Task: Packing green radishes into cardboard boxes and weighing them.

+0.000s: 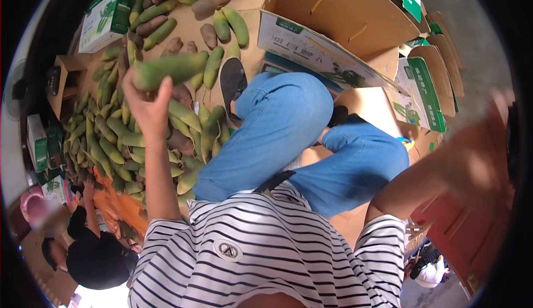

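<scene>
My left hand is raised over a heap of green radishes, its fingers and thumb closed round the thick end of one long green radish. That radish is held level, its far end pointing right, slightly blurred. My right hand is stretched far out to the right, at the edge of the view. Motion smears it, so its fingers and anything in them cannot be made out. Between my legs and the far side, more green radishes lie loose beside a few brownish-purple roots.
A large open cardboard carton stands beyond my knees. More green-and-white cartons stand to its right, another box at the far left. A person in a black cap is at the lower left, beside orange sheeting. A red-brown panel rises at right.
</scene>
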Action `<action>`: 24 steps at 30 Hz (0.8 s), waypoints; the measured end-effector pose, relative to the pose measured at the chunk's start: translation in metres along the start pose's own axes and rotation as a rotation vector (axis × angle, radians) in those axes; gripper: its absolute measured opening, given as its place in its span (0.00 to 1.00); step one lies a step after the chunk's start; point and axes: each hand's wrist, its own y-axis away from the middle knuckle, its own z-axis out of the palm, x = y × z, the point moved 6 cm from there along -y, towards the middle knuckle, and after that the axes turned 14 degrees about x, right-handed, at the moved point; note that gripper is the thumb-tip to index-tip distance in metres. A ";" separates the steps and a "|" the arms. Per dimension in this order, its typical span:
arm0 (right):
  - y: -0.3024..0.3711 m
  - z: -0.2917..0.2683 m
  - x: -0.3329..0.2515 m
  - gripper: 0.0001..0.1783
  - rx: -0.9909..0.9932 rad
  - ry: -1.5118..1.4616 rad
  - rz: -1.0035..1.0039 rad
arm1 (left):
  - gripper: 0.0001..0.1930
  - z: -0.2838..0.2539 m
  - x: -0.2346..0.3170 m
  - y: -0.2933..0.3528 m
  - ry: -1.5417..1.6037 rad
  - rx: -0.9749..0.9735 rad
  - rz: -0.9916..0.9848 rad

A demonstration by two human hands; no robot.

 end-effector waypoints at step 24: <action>0.098 -0.092 0.178 0.10 -1.082 1.505 0.348 | 0.38 -0.062 -0.241 0.157 -0.967 -0.916 -0.361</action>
